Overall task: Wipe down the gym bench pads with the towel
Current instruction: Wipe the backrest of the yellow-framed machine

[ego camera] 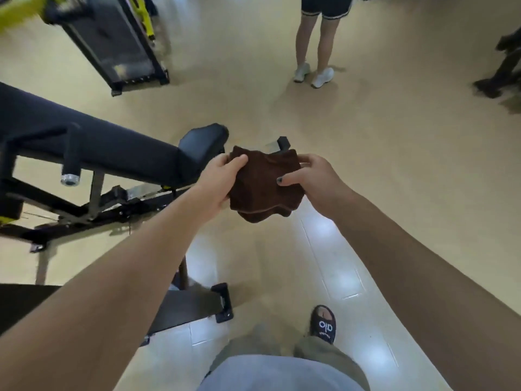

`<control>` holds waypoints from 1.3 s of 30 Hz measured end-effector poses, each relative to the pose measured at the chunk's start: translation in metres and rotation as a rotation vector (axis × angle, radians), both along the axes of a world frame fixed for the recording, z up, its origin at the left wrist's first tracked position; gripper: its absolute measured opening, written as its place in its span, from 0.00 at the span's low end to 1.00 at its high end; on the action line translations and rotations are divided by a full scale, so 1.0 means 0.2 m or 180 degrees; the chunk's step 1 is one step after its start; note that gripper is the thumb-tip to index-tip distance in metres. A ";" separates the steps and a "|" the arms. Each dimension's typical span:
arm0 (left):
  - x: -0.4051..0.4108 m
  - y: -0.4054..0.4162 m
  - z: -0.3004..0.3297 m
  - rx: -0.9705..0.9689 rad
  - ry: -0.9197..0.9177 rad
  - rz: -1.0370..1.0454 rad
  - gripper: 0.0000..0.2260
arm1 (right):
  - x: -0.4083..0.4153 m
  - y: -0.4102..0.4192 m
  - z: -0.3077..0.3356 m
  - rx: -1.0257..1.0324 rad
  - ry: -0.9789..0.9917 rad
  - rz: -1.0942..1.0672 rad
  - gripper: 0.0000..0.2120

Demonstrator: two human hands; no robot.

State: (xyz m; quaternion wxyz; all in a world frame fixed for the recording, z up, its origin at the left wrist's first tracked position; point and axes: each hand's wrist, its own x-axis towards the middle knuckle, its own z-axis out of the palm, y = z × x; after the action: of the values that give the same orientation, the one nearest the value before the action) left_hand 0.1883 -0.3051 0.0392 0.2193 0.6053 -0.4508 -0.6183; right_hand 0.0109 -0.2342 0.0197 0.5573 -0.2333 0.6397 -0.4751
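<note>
Holding a folded brown towel [263,183] in the air with both hands, the person stands beside the gym bench; the left hand [222,180] grips the left edge of the towel, with the fingers curled over its top corner; the right hand [315,180] grips the right edge, with the thumb pressed on the front of the cloth. The towel is just to the right of the seat pad [204,142] and does not touch it; the long back pad [84,136] stretches away to the left, tilted upward. Far on the floor [394,165] another person's legs [314,46] stand in white shoes; a black sandal [323,323] is near the bottom.
</note>
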 end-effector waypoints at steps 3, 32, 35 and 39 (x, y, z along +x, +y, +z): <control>0.03 -0.18 0.01 -0.0128 -0.0085 0.0280 0.09 | -0.01 -0.30 0.04 -0.0165 0.0344 0.0407 0.36; 1.41 -2.19 0.02 -0.0459 -0.1871 0.2469 0.06 | 1.25 -3.10 0.04 -0.0973 0.0955 0.3400 0.24; 1.53 -2.27 0.01 -0.0258 -0.2209 0.2782 0.07 | 1.44 -3.30 0.03 -0.1041 0.0921 0.3735 0.23; 1.67 -2.37 -0.04 -0.0046 -0.2413 0.3101 0.05 | 1.69 -3.50 0.00 -0.1164 0.0899 0.4115 0.22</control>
State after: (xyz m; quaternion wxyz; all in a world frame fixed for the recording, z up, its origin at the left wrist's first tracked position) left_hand 0.5216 -0.7781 0.0309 0.3051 0.9178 -0.1734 -0.1858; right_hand 0.3491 -0.9347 0.0205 0.5919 -0.7183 0.3480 -0.1125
